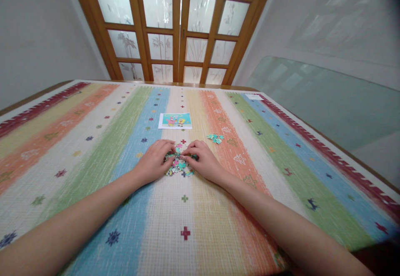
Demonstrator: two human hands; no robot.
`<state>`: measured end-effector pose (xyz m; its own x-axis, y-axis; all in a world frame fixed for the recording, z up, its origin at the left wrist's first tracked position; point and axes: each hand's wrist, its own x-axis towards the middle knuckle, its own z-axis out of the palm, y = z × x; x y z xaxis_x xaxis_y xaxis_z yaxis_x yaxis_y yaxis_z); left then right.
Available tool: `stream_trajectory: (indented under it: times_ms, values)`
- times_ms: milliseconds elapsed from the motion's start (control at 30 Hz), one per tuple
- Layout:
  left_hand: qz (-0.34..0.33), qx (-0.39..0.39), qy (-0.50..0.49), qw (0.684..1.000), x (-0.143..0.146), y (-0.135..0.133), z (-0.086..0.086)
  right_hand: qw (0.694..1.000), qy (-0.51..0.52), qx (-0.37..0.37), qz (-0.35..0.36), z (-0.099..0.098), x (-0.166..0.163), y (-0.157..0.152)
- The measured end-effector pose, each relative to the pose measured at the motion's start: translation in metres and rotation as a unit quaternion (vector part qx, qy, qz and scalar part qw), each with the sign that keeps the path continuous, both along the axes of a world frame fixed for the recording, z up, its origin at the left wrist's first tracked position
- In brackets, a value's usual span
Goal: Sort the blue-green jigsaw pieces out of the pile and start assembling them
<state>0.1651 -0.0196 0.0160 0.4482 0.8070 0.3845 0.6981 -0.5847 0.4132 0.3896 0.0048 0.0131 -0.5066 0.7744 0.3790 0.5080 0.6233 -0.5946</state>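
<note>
A loose heap of small jigsaw puzzle pieces (179, 165), teal, pink, yellow and white, lies at the middle of the table between both hands. My left hand (155, 159) rests at the heap's left side, its fingers curved over the pieces and its thumb apart from the forefinger. From the other side, my right hand (203, 159) reaches in with thumb and forefinger pinched together on a puzzle piece, mostly hidden by the fingertips. Just behind the heap lies a picture card (175, 121) with a pink and a yellow cartoon figure on teal.
A small cluster of teal puzzle pieces (215, 138) lies beyond my right hand. The striped tablecloth (168, 226) covers the table. At the far right corner is a white paper slip (253, 96). Wooden doors with frosted panes (161, 46) stand behind the table.
</note>
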Motion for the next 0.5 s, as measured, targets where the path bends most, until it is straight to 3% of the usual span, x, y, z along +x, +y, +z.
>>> stream_trajectory:
  times_ms: [167, 500]
  values:
    - [0.001, -0.002, 0.001, 1.000, -0.0009, 0.0013, -0.0008, 0.997, 0.035, -0.075, -0.002, 0.0010, 0.0032, 0.0068]
    - [-0.049, 0.018, -0.039, 0.998, 0.0022, 0.0004, 0.0056, 0.987, 0.088, -0.133, 0.020, 0.0041, 0.0068, 0.0095]
